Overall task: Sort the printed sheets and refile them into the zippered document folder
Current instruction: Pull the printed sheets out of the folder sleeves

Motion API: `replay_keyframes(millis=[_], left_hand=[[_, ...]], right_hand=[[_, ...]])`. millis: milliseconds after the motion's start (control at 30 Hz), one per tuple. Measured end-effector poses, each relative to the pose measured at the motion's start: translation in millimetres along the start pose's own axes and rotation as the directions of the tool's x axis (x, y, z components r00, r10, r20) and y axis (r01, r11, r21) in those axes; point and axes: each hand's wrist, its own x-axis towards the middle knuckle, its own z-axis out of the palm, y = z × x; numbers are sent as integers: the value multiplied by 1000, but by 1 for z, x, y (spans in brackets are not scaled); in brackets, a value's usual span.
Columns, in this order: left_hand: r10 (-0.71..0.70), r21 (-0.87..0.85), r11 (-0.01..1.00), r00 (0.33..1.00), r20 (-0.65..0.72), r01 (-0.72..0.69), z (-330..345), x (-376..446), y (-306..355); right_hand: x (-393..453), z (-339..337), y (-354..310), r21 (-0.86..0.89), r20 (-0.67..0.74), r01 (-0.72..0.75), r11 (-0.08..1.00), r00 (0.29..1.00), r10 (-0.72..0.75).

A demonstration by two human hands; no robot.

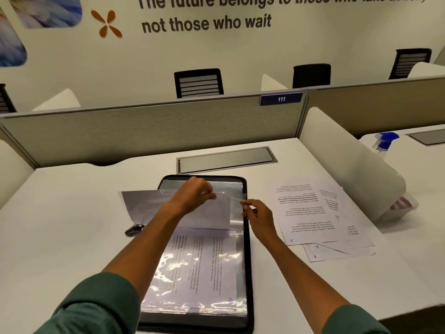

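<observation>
A black zippered document folder [248, 261] lies open on the white desk in front of me. Its near half shows a printed sheet [204, 266] inside a glossy plastic sleeve. Over the far half, my left hand [192, 194] pinches the top edge of a lifted sheet [149, 203] that sticks out to the left. My right hand [257, 215] pinches the edge of a clear plastic sleeve [237, 210] at the folder's right side. A loose pile of printed sheets [313, 213] lies to the right of the folder, fanned out, with handwritten numbers on the corners.
A small black object [133, 229] lies left of the folder. A grey cable hatch [226, 160] sits behind it. A white curved divider [349, 169] rises on the right, with a blue spray bottle [385, 141] beyond. A grey partition and office chairs stand behind the desk.
</observation>
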Motion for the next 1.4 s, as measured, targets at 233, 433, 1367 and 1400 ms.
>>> replay_keyframes(millis=[233, 433, 1367, 1400], left_hand=[[-30, -7, 1000, 999, -28, 30, -4, 6, -11], [-27, -15, 1000, 1000, 9, 28, -2, 17, -14], [-3, 6, 1000, 993, 116, 3, -7, 28, -19], [-9, 13, 1000, 994, 110, 8, -8, 28, -20]], right_hand=[[15, 2, 6, -53, 74, 17, 998, 997, -13], [24, 3, 9, -13, 50, 28, 1000, 998, -28], [60, 18, 20, 130, 359, -173, 976, 926, 116], [60, 19, 20, 139, 337, -168, 976, 935, 113]])
